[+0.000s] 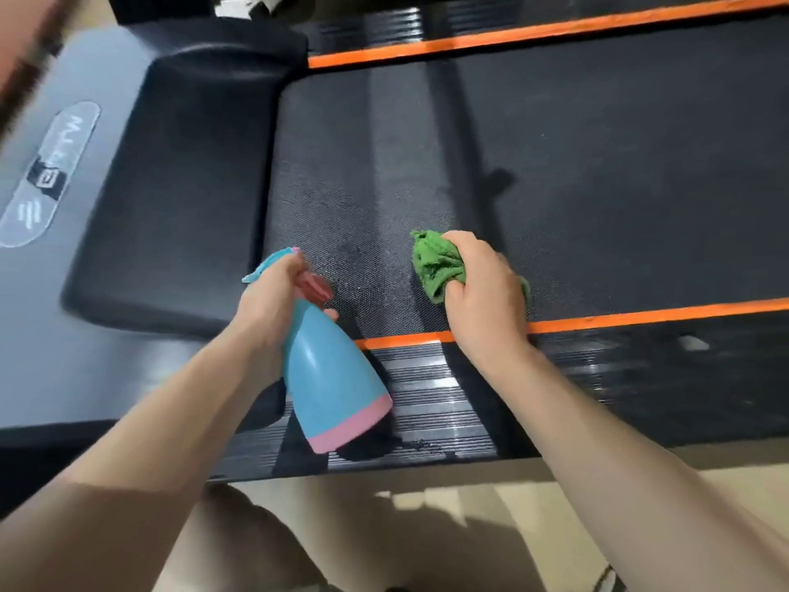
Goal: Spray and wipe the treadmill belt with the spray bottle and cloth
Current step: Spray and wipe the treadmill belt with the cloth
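- Left hand [273, 301] grips tilted bottle [331, 378] at neck, nozzle toward belt [597, 185].
- Right hand [482, 292] clenches bunched cloth [435, 262], pressed on belt.
- Trigger finger obscured.

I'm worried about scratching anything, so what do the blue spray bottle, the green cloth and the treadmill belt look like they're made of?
Spray bottle: likely smooth, glossy plastic; a light streak reflects off its side.
Green cloth: soft, fuzzy fabric, possibly terry or microfibre; it bunches into folds.
Treadmill belt: matte black, probably rubberised, with a fine dotted texture.
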The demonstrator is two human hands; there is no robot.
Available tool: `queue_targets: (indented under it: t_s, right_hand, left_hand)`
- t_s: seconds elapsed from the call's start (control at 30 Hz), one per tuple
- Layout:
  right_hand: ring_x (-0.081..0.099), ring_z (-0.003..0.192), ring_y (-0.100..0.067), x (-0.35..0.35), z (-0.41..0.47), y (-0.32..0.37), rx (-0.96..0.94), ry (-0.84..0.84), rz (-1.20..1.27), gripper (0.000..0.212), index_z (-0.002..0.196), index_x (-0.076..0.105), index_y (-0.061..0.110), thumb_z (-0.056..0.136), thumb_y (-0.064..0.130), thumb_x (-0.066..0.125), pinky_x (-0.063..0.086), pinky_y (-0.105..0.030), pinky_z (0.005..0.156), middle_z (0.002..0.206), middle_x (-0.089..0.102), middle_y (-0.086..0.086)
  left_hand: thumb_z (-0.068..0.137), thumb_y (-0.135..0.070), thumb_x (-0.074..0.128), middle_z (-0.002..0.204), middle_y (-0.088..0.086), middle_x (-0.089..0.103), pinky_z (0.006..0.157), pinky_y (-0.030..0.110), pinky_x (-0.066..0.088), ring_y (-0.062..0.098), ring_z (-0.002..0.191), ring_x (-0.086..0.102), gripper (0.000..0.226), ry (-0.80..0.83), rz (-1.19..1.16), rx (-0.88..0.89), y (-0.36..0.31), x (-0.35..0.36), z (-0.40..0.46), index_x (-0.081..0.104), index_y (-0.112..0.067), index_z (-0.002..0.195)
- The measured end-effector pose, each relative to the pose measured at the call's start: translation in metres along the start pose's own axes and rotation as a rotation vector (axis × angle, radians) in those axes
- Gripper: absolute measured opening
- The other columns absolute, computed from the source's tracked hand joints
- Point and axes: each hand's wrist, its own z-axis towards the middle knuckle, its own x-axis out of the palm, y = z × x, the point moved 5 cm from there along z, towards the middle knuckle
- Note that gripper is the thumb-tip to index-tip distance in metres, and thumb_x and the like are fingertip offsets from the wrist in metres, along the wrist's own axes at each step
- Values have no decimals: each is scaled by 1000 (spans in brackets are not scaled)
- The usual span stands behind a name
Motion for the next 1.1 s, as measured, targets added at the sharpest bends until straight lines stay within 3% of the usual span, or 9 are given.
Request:
queue_targets:
  t_s: [0.17, 0.3, 0.43, 0.57, 0.7, 0.87, 0.97, 1.03, 1.1]
  right_hand:
    - [59, 105, -31, -9, 5, -12, 148, -9, 170, 51, 126, 55, 22, 81, -1, 51, 48, -43, 89, 113, 68, -6]
    - [57, 109, -31, -16, 21, -13, 261, -50, 258, 42, 127, 56, 18, 88, 4, 49, 39, -30, 83, 117, 66, -9]
    - [58, 112, -29, -2, 32, -1, 292, -58, 284, 42, 125, 55, 22, 87, 7, 49, 43, -35, 91, 120, 65, -5]
    - [55, 113, -29, 29, 30, 26, 32, 50, 198, 51, 133, 53, 21, 84, 6, 51, 44, -41, 101, 123, 63, -5]
    - [46, 123, -33, 65, 10, 34, -224, 321, -210, 54, 134, 56, 24, 82, 38, 59, 35, -43, 107, 134, 54, -8]
    - [42, 127, -33, 66, 7, 36, -279, 289, -358, 65, 135, 58, 31, 85, 72, 45, 35, -47, 110, 138, 48, -11]
    - [44, 114, -37, 60, 11, 31, -265, 217, -508, 56, 134, 55, 40, 90, 68, 36, 39, -50, 97, 127, 49, -15]
    - [45, 106, -37, 64, 14, 31, -277, 217, -577, 48, 133, 52, 38, 92, 61, 43, 40, -49, 87, 118, 47, -15]
    - [45, 103, -36, 68, 16, 36, -324, 223, -599, 43, 130, 52, 34, 93, 56, 48, 41, -49, 83, 114, 47, -13]
  left_hand:
    - [105, -20, 52, 92, 7, 70, 65, 34, 56, 22, 71, 67, 62, 26, -47, 76, -16, -9, -13, 74, -27, 47]
    - [106, -28, 57, 103, 4, 72, 54, 28, 58, 22, 85, 68, 17, -44, -133, 181, -41, -20, -5, 73, -24, 106]
    - [108, -49, 52, 106, 1, 67, 76, 31, 61, 13, 72, 76, 37, -227, -111, 446, -69, -38, 5, 67, -16, 116]
    - [99, -57, 50, 137, 20, 59, 91, 27, 59, 16, 106, 73, 80, -279, 0, 746, -81, -57, 13, 38, -5, 160]
    - [108, -40, 51, 127, 28, 67, 86, 26, 57, 19, 91, 73, 62, -274, 73, 856, -86, -70, 22, 42, -2, 156]
    - [109, -34, 52, 92, -3, 71, 83, 40, 62, 19, 78, 70, 50, -407, 18, 916, -88, -86, 21, 52, 0, 145]
    - [105, -34, 57, 115, -7, 73, 94, 43, 60, 25, 93, 74, 50, -452, 111, 940, -85, -91, 19, 51, -6, 146]
    - [99, -27, 65, 109, -27, 70, 100, 39, 56, 15, 97, 71, 48, -447, 277, 954, -81, -88, 20, 51, -13, 143]
    - [95, -23, 67, 108, -20, 71, 99, 27, 53, 5, 90, 65, 53, -461, 350, 958, -75, -86, 28, 51, -9, 144]
